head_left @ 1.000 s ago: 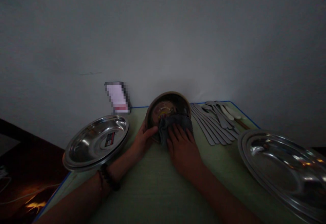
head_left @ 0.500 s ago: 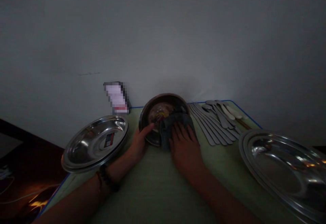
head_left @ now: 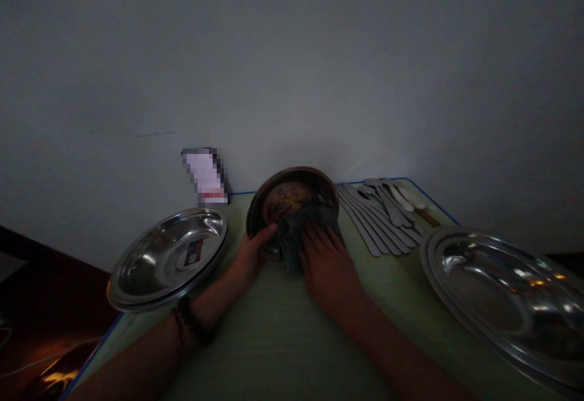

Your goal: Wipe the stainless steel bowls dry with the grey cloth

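Note:
A round metal basin [head_left: 289, 191] stands tilted up at the middle back of the table, its inside facing me. A coloured patch shows on its bottom, too dim to read. My left hand [head_left: 252, 250] grips the basin's lower left rim, the thumb inside and the other fingers hidden behind. My right hand [head_left: 326, 261] lies over a dark grey cloth [head_left: 289, 243], pressing it against the basin's lower right side with its fingers stretched out. The cloth hangs past the rim toward the table.
Stacked metal plates [head_left: 152, 267] with a label stand at left, and more metal plates [head_left: 488, 297] at right. Several flat-handled utensils [head_left: 376, 224] and spoons lie behind on the right. A phone [head_left: 205, 173] leans against the wall [head_left: 292, 54]. The table [head_left: 274, 340] has a blue edge.
My right hand and the cloth have shifted slightly left across the basin. My left hand keeps its hold on the rim. The whole view has moved slightly.

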